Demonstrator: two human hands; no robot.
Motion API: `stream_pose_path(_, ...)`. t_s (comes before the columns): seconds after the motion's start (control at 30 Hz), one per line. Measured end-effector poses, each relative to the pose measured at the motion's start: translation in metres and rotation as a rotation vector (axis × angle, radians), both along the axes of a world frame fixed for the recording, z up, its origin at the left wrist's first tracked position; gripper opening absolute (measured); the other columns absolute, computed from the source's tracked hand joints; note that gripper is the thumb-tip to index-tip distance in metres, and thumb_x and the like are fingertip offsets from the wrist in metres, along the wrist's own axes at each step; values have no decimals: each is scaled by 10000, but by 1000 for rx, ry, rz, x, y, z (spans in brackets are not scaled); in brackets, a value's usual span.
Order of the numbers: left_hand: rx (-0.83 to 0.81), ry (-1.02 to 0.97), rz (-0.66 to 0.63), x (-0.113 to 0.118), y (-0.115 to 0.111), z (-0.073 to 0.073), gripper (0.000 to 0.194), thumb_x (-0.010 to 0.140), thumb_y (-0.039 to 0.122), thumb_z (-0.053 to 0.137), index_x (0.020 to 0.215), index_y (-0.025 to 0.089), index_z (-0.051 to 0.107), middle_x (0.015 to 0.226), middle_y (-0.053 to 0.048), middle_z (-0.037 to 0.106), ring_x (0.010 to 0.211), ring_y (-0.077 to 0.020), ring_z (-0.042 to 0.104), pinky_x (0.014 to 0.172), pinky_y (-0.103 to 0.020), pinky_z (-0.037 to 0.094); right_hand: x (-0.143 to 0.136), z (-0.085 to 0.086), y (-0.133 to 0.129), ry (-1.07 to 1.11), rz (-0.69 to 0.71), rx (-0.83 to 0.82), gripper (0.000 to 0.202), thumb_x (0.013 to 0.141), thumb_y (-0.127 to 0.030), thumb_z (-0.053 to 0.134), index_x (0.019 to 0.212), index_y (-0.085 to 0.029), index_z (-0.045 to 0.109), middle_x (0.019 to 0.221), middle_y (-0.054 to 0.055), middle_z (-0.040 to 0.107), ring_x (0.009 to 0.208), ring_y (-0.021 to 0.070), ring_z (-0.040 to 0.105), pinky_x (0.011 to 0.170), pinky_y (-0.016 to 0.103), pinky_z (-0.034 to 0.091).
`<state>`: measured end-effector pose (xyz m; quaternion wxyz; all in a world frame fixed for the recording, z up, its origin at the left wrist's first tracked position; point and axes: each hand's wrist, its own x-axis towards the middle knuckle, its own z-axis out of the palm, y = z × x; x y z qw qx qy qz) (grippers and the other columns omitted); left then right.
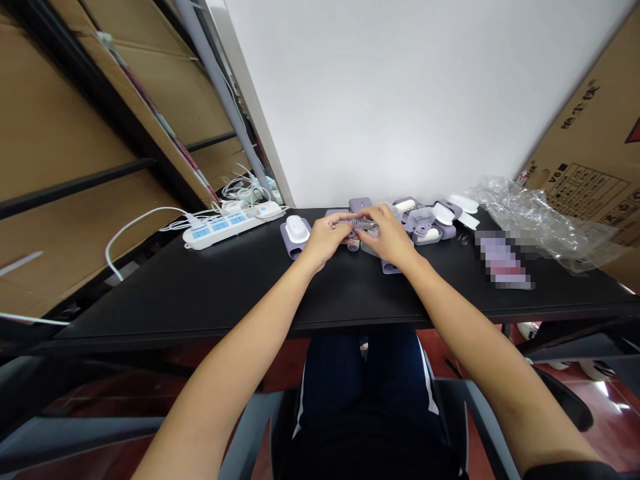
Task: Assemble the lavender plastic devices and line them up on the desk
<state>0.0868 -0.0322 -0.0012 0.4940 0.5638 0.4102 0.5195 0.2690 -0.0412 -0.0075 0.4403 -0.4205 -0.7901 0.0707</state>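
Both my hands meet over the far middle of the black table [210, 293]. My left hand [325, 237] and my right hand [390, 237] together pinch a small grey ribbed metal part [365, 224], each gripping one end. Beneath and around them lie several lilac and white plastic parts [425, 223]. One lilac piece with a white oval insert [296, 235] lies just left of my left hand.
A white power strip [225, 229] with cables lies at the table's far left. Crumpled clear plastic wrap [540, 217] and a blurred flat item [503, 261] lie to the right. Cardboard boxes [595, 160] stand at both sides, a white wall behind.
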Motion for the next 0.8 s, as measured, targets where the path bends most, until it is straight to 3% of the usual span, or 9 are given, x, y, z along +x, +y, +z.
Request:
stream_pose_path(0.3, 9, -66, 2, 1, 3, -6, 412, 747, 388, 899, 1054, 124, 822, 919, -68, 814, 766, -155, 736, 792, -315, 652, -2, 0, 0, -14, -22, -3, 264, 943, -244, 677, 1206, -262, 667, 1193, 93, 625, 997, 262, 656, 861, 396, 550)
stream_pose_path(0.47, -9, -109, -92, -2, 5, -7, 403, 818, 332, 862, 1162, 128, 808, 920, -55, 786, 758, -125, 718, 722, -267, 658, 1, 2, 2, 4, 43, 14, 274, 934, -222, 677, 1207, -243, 655, 1191, 99, 632, 1063, 266, 650, 958, 422, 545)
stream_pose_path(0.8, -40, -120, -113, -5, 5, -3, 359, 932, 240, 727, 1273, 134, 751, 1005, -80, 789, 827, -147, 766, 692, -249, 660, 1, 3, 5, 83, 59, -17, 288, 950, -244, 682, 1237, -222, 691, 1207, 104, 680, 933, 232, 688, 953, 423, 568)
